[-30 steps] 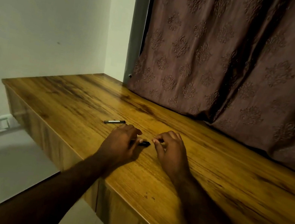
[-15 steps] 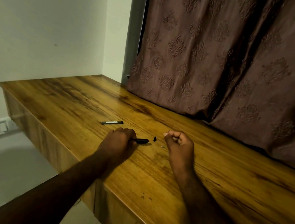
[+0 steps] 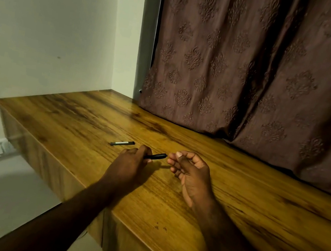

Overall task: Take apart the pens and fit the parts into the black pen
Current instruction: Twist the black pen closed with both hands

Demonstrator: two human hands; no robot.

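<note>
The black pen [image 3: 155,156] is a slim, dark, plain barrel, held low over the wooden desk [image 3: 72,120]. The left hand [image 3: 131,163] curls round its left end. Its long axis runs left to right, and the free end points right, almost at the fingertips of the right hand [image 3: 191,174]. Those fingers are curled; whether they pinch anything cannot be told. A second pen [image 3: 122,143], dark with a pale band, lies flat just behind, roughly parallel.

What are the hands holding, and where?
The left hand grips the black pen by one end; the other end pokes out. The right hand is curled; whether it pinches anything cannot be told.
</note>
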